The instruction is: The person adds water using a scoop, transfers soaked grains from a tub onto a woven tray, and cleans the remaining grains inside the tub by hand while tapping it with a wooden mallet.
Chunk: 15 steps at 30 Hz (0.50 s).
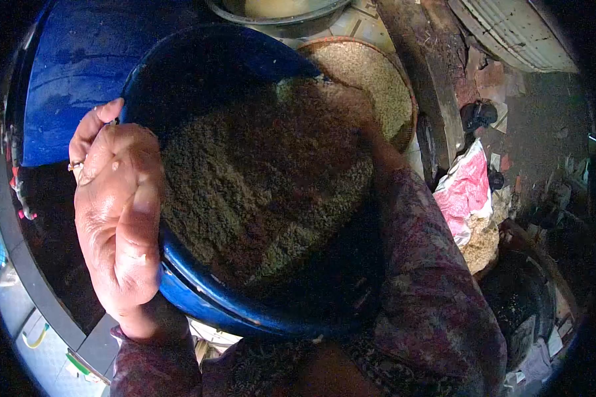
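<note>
Cluttered tiled floor (359, 26) — left fingers (94, 126) gripping blue barrel (202, 274), right fingers (311, 94) too dark to tell.

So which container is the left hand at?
The blue tub of brownish meal, left hand at its rim; the round grain tray and grey basin sit beyond.

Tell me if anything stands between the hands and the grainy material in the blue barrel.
Nothing visible does. The blue barrel has no lid over the grainy material. The left hand lies against the rim; the right hand is too shadowed to tell what its fingers touch.
</note>
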Each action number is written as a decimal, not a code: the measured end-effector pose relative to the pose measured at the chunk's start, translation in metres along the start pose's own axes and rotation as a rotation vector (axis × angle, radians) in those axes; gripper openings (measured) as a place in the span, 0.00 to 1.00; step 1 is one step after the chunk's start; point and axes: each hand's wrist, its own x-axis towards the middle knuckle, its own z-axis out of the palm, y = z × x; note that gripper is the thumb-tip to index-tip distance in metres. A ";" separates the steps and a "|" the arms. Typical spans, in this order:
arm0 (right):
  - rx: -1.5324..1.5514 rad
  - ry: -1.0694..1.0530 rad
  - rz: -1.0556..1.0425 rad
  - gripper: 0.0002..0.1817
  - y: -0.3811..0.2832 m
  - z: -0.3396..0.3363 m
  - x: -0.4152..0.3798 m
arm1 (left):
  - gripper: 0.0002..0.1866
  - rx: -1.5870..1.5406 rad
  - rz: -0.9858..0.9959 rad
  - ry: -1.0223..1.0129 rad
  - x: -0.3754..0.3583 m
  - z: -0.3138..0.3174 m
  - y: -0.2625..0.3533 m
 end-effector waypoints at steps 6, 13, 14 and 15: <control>0.106 -0.090 0.510 0.22 0.046 0.067 -0.034 | 0.22 -0.008 0.051 0.029 0.003 0.002 0.001; 0.132 -0.231 0.777 0.22 0.063 0.080 -0.065 | 0.23 -0.001 0.093 0.072 0.006 0.008 -0.001; 0.134 -0.238 0.783 0.22 0.064 0.080 -0.064 | 0.23 0.003 0.036 0.038 0.007 0.006 0.002; 0.137 -0.245 0.786 0.22 0.064 0.080 -0.061 | 0.24 0.009 -0.022 0.003 0.007 0.006 0.003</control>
